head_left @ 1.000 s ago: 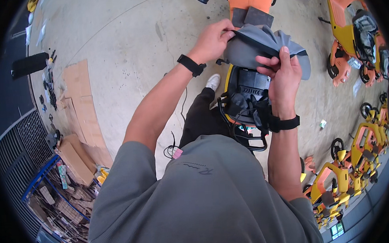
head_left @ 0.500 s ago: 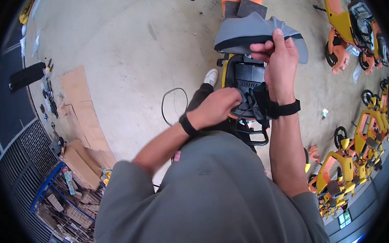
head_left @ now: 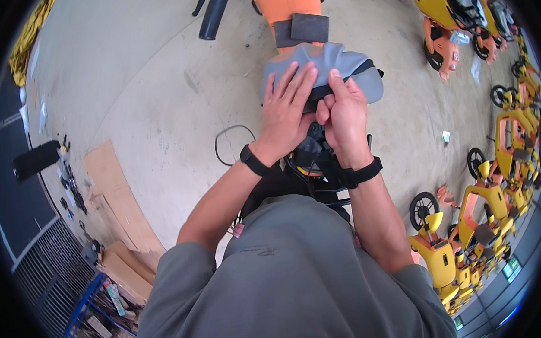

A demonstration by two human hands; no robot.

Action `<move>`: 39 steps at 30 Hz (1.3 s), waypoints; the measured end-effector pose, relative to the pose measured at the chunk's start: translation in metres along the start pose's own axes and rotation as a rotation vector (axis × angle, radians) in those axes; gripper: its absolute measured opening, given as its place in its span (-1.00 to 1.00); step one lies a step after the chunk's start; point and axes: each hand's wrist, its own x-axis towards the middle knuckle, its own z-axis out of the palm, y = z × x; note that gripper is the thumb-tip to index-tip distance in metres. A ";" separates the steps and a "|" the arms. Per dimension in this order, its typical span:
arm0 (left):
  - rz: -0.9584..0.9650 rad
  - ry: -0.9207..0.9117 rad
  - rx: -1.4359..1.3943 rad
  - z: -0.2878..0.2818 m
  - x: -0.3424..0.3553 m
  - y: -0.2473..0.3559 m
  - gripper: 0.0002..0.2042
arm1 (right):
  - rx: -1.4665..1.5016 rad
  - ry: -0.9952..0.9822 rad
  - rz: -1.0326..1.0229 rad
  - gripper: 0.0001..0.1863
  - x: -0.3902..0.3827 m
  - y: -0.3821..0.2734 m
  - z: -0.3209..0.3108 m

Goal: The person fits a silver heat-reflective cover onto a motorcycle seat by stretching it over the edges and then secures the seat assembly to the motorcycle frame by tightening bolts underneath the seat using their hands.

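Note:
A grey, wrinkled scooter seat (head_left: 320,58) with a black edge is tilted up in front of me. My left hand (head_left: 285,114) lies on its near left side, fingers stretched and spread over the grey surface. Closed on the near edge, my right hand (head_left: 346,114) has its thumb on top and its fingers curled below. Under my hands is the dark seat compartment (head_left: 310,146), holding black items; my hands and wrists hide much of it. Beyond the seat are the orange scooter body (head_left: 284,5) and two dark flat pads (head_left: 310,27) on it.
A black handlebar grip (head_left: 214,15) sticks out at the upper left. Rows of yellow and orange scooters (head_left: 486,205) stand along the right. On the left lie flattened cardboard (head_left: 117,188), small black parts and a blue-framed bin (head_left: 86,301). A black cable loop (head_left: 216,148) is left of my wrist.
My left hand has moved from the compartment up onto the grey seat. My right hand still holds the seat's edge, now with more curled fingers. The whole view has shifted.

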 end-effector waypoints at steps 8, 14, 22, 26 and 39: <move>-0.019 -0.041 0.052 -0.006 0.001 0.015 -0.35 | -0.392 0.072 -0.058 -0.61 -0.004 -0.009 -0.015; -0.067 0.009 -0.123 0.007 0.003 0.037 -0.41 | -0.710 0.036 -0.113 -0.58 -0.008 -0.009 -0.024; 0.017 0.094 -0.019 0.005 0.022 0.019 -0.60 | -0.865 -0.133 -0.062 -0.68 -0.010 -0.060 -0.030; -0.035 0.256 -0.026 0.014 0.037 0.019 -0.86 | -1.014 0.072 -0.467 -0.84 0.032 -0.070 -0.074; -0.059 0.311 0.041 0.018 0.060 0.023 -0.85 | -1.171 -0.649 -0.630 -0.81 0.104 -0.104 -0.070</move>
